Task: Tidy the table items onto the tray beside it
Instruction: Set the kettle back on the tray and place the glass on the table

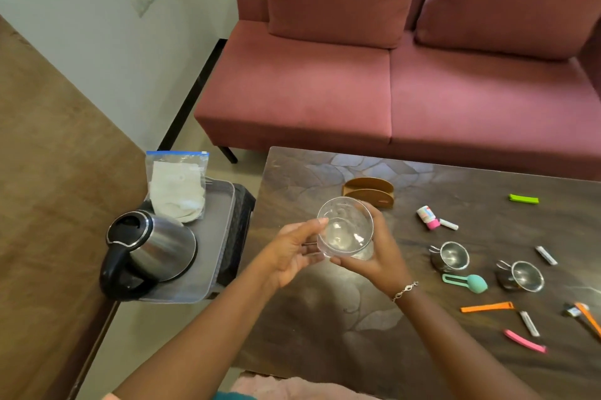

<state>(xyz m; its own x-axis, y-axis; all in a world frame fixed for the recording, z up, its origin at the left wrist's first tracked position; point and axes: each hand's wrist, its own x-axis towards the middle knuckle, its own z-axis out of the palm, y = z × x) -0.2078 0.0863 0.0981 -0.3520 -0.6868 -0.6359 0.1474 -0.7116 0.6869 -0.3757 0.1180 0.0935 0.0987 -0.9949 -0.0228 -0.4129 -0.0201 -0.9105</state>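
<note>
— Which way does the glass (345, 230) point?
— Mouth up towards the camera, base down. Its long axis is close to upright and leans a little.
— And how does it look?
— Clear and round, with bright glints in the base.
— Who has it?
— The right hand (374, 253) has a closed grip round its right side and base. The left hand (289, 253) has a looser grip, with thumb and fingertips on its left side.
— Where is it?
— At centre frame, lifted over the left end of the tabletop (325, 318).
— And the tray (226, 204)?
— At left of the frame, just beside the tabletop. A steel kettle (153, 243) and a zip bag (177, 188) fill most of it, leaving bare a strip along its right side.
— What else is on the tabletop?
— A wooden holder (369, 192) just behind the glass, and at right two steel cups (450, 257), a small bottle (428, 218) and coloured clips.
</note>
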